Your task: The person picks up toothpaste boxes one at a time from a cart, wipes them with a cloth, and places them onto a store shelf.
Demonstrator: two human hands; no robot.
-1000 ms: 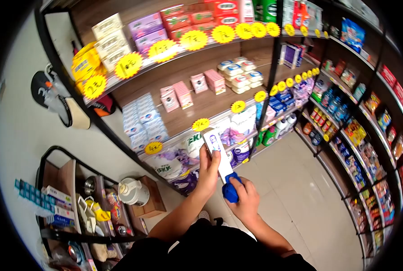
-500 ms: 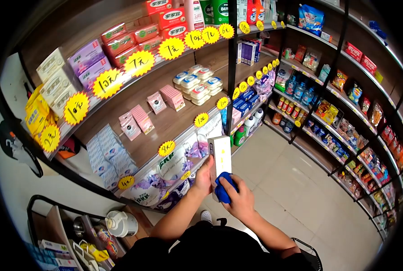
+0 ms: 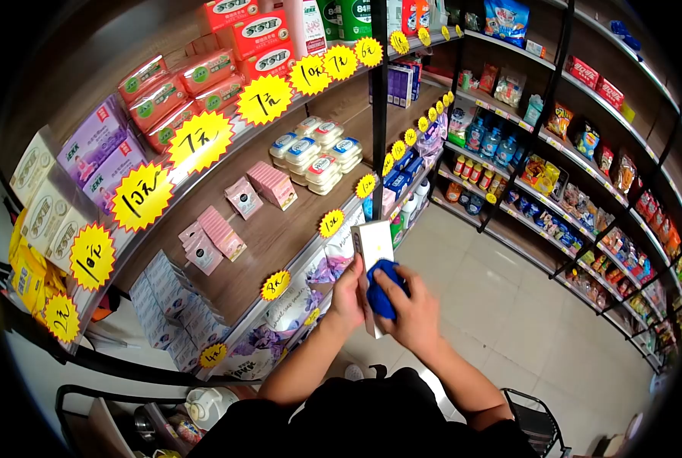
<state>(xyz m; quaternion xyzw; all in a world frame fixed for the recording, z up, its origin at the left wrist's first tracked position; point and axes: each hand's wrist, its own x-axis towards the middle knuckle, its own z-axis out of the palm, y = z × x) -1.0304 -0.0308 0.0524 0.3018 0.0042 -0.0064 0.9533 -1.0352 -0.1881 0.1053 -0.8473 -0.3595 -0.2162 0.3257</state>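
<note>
A long white box (image 3: 374, 242) with a greyish side stands tilted in front of me. My left hand (image 3: 347, 294) grips it along its left edge, fingers wrapped behind it. Pressed against the box's front face is a bunched blue cloth (image 3: 385, 290), held by my right hand (image 3: 417, 309) with the fingers closed on it. The cloth covers the middle of the box, and the lower end shows below it. Just beyond the hands are bagged goods on the lower shelf, behind yellow price tags (image 3: 275, 285).
A wooden shelf (image 3: 257, 221) holds pink boxes (image 3: 211, 233) and white packs with blue or red labels (image 3: 322, 153). Red soap packs (image 3: 261, 34) stand above. Curved racks of snacks (image 3: 578, 198) line the right side. A black-framed stool or cart (image 3: 536, 420) is behind my right elbow.
My view has shifted closer to the left shelf. The cloth has moved up the box, with the right hand on it; the left hand keeps its grip.
</note>
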